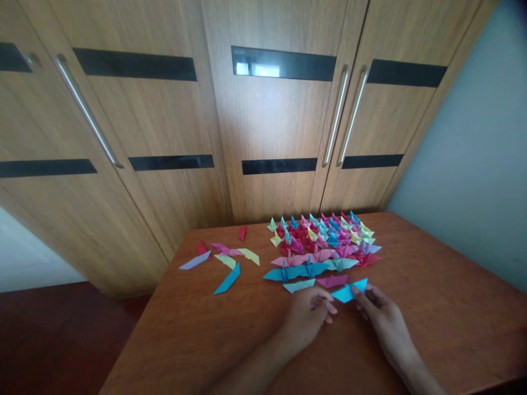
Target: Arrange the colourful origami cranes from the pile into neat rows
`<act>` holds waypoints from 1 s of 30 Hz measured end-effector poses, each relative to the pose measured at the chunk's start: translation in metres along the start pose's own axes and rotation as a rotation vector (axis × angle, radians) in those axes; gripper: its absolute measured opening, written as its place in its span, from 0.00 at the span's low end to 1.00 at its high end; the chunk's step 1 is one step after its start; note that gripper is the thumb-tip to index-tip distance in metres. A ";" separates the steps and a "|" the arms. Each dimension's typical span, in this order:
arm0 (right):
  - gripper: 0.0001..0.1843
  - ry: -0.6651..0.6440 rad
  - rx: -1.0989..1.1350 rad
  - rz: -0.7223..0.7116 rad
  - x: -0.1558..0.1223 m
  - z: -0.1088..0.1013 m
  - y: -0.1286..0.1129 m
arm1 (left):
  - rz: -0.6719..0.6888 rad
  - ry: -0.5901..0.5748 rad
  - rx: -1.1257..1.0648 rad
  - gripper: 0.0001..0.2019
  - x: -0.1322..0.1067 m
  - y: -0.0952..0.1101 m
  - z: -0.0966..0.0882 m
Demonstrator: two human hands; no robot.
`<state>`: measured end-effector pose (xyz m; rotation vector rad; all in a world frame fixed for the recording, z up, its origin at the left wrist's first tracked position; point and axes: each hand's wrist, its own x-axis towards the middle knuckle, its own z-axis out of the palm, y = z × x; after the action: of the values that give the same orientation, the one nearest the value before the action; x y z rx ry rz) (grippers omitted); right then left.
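Observation:
My right hand (385,318) pinches the right end of a bright blue folded-paper piece (345,293) between thumb and fingers, just above the table. At that piece's left tip is my left hand (309,314), its fingers curled with nothing visible in them; whether it touches the tip I cannot tell. Just beyond lie a magenta folded strip (332,281) and a pale aqua folded strip (299,285), both flat. Behind these sit blue paper cranes (284,273) with spread wings, a mint crane (340,264) and pink cranes (290,260).
Several rows of small colourful paper cranes (319,233) fill the back of the wooden table (177,329). Loose folded pieces lie at the left, among them a blue one (227,280), a lilac one (195,260) and a yellow one (250,255). A wooden wardrobe (272,120) stands behind.

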<state>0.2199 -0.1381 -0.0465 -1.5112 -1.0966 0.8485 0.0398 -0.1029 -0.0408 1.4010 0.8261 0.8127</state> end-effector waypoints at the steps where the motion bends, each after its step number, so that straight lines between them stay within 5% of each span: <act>1: 0.22 0.043 -0.031 0.006 0.006 -0.012 0.006 | 0.003 0.003 0.000 0.10 0.002 -0.001 0.002; 7: 0.24 0.209 -0.538 0.031 0.042 -0.060 0.032 | -0.004 -0.003 0.006 0.09 -0.004 0.005 -0.011; 13: 0.31 0.188 -1.039 0.119 0.055 -0.056 0.025 | -0.008 0.033 0.080 0.12 -0.020 0.021 -0.055; 20: 0.32 0.100 -1.119 0.167 0.060 -0.049 0.016 | 0.003 0.159 0.211 0.14 -0.040 0.035 -0.113; 30: 0.31 0.188 -1.014 0.135 0.064 -0.055 0.027 | 0.019 0.501 0.246 0.17 -0.048 0.042 -0.180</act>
<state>0.2971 -0.0971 -0.0599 -2.4504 -1.3719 0.1780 -0.1404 -0.0551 0.0006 1.4382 1.3348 1.1294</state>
